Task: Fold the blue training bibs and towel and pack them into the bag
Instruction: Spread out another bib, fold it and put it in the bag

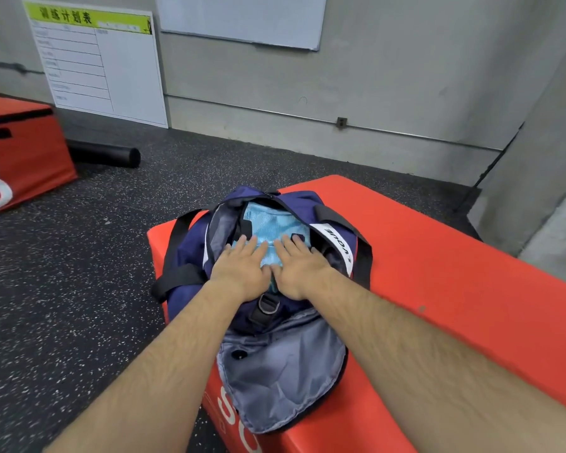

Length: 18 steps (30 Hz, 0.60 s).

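Left hand (241,268): bare, nothing worn on it.
Right hand (303,266): bare as well.
Left forearm (164,354): unclothed, hairy along its whole visible length.
Right forearm (406,341): unclothed, hairy down to the wrist.

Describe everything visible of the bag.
The bag is a navy fabric duffel with black straps, a white lettered band and a metal ring. It lies on the red padded box, its top open, a grey-lined flap spread toward the camera. Inside sits light blue cloth; the left hand and right hand press flat on it.
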{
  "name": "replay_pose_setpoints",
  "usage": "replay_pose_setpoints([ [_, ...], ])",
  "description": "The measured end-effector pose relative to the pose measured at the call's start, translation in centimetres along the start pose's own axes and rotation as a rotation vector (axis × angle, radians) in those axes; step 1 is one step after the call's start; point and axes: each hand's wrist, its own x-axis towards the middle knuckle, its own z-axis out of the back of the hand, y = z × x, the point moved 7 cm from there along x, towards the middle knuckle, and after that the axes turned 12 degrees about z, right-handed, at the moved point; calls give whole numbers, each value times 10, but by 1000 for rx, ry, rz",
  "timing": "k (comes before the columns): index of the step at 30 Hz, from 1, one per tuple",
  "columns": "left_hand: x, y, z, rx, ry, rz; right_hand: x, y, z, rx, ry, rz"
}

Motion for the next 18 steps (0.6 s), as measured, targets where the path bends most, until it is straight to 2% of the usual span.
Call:
replay_pose_setpoints([
  [4, -1, 3, -19, -12, 117, 47, -2, -11, -18, 82, 28, -39],
  [9, -1, -1, -7, 39, 53, 17, -3, -9, -11, 52, 36, -45],
  [11, -3, -8, 5, 34, -16, -1, -11, -4, 5, 17, -40, -7],
  [15, -23, -33, 49, -8, -318, -106, -53, 3, 56, -42, -388, 92],
  [18, -49, -65, 85, -98, -476, -172, -102, -10, 82, -115, -506, 25],
])
